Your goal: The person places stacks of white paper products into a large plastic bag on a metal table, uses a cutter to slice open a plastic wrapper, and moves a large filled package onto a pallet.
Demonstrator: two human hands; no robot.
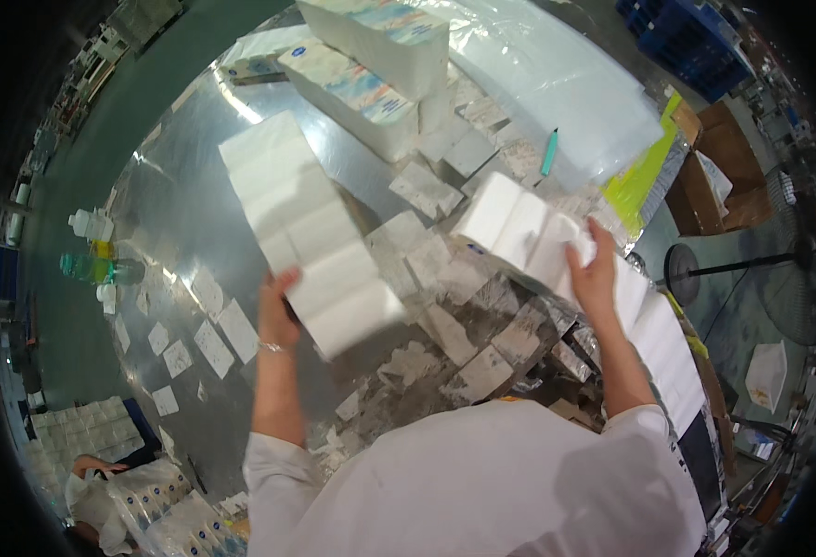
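Note:
My left hand (pixel 278 314) grips the near left edge of a long white block of tissue packs (pixel 298 218), held tilted over the metal table and slightly blurred. My right hand (pixel 595 277) is closed on a second row of white tissue packs (pixel 510 215), with thumb and fingers bent over its top. More white packs (pixel 663 348) continue this row beneath and beyond my right wrist, along the table's right side. Part of the right-hand grip is hidden by the hand itself.
Printed tissue bundles (pixel 362 93) stand at the table's far side. Clear plastic film (pixel 556 84) and a teal marker (pixel 550 151) lie right of them. Paper scraps (pixel 450 330) cover the table (pixel 181 186). A cardboard box (pixel 724 176) stands right; another person's arm (pixel 100 464) shows lower left.

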